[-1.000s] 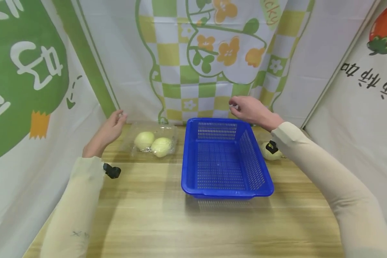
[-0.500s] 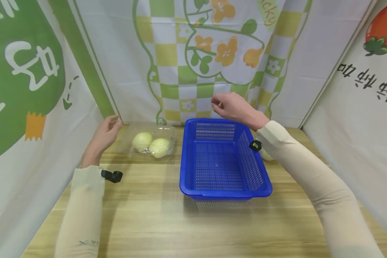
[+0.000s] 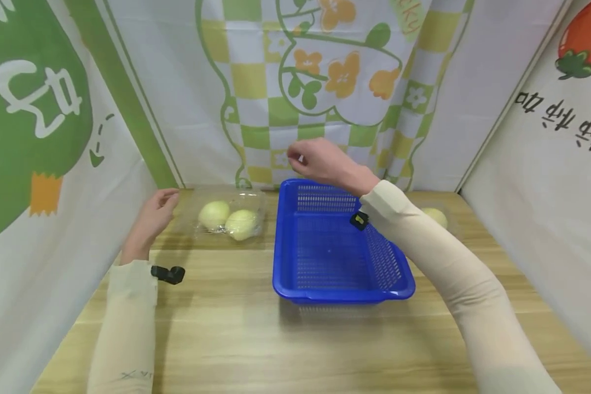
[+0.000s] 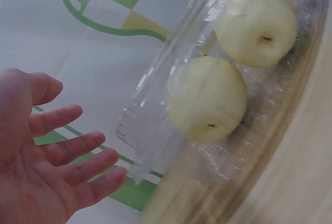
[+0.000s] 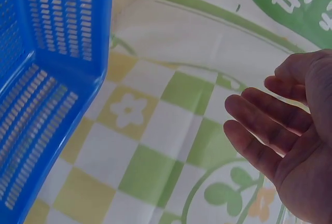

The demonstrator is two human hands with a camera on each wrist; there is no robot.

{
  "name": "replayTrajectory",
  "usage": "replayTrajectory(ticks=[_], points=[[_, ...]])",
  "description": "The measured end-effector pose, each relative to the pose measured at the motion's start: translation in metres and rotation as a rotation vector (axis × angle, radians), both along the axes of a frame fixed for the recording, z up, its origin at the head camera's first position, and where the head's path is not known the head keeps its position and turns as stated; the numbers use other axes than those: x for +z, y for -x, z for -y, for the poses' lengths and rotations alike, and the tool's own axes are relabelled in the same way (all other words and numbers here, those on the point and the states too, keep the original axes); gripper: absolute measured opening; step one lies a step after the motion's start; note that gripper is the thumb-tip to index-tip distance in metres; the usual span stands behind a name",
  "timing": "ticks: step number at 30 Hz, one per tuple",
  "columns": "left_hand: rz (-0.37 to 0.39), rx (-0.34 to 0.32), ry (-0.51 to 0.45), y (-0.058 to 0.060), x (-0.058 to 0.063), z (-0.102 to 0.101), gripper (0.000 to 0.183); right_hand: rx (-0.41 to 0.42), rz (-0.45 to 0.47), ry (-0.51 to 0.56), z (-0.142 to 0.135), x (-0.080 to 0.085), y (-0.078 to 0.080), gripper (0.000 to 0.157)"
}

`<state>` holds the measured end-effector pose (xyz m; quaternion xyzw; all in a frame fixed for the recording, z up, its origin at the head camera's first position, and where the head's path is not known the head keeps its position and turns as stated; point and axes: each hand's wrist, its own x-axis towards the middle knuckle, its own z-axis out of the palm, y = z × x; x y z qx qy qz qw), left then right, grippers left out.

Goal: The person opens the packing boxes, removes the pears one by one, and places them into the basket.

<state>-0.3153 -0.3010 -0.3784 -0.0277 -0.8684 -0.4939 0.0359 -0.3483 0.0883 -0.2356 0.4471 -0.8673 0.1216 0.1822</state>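
Note:
Two pale yellow pears [image 4: 208, 99] lie in a clear plastic box [image 3: 256, 200] at the back left of the table. Just left of the box my left hand [image 3: 150, 221] hovers with relaxed, parted fingers and holds nothing; the left wrist view shows a gap between its fingertips and the plastic. A blue plastic basket [image 3: 285, 262], with slotted sides and nothing in it, stands in the middle. Over its back rim hangs my right hand [image 3: 322, 164], fingers loosely bent around nothing. In the right wrist view that hand [image 5: 290, 125] is apart from the basket.
Another pale yellow pear [image 3: 435, 218] in clear plastic sits at the back right, partly behind the right sleeve [image 3: 443, 251]. A patterned cloth [image 3: 253, 82] hangs behind the table [image 3: 216, 328], with white cloth walls on both sides.
My right hand has swept left, from the basket's back right corner to above its back left part. My left hand has drawn slightly back and left. Basket and pears stay put.

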Motion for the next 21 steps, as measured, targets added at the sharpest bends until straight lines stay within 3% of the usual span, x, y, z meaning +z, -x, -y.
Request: replayTrajectory(ticks=[6, 12, 21], points=[[0.002, -0.002, -0.085, 0.005, -0.014, -0.005, 0.066, 0.013, 0.03, -0.036, 0.017, -0.003, -0.005, 0.015], [0.041, 0.002, -0.226, 0.003, -0.019, 0.006, 0.066, 0.053, 0.021, -0.083, 0.046, -0.014, -0.009, 0.015], [0.115, 0.005, -0.303, 0.013, -0.032, 0.017, 0.064, 0.06, 0.004, -0.114, 0.067, -0.025, -0.008, 0.012]])
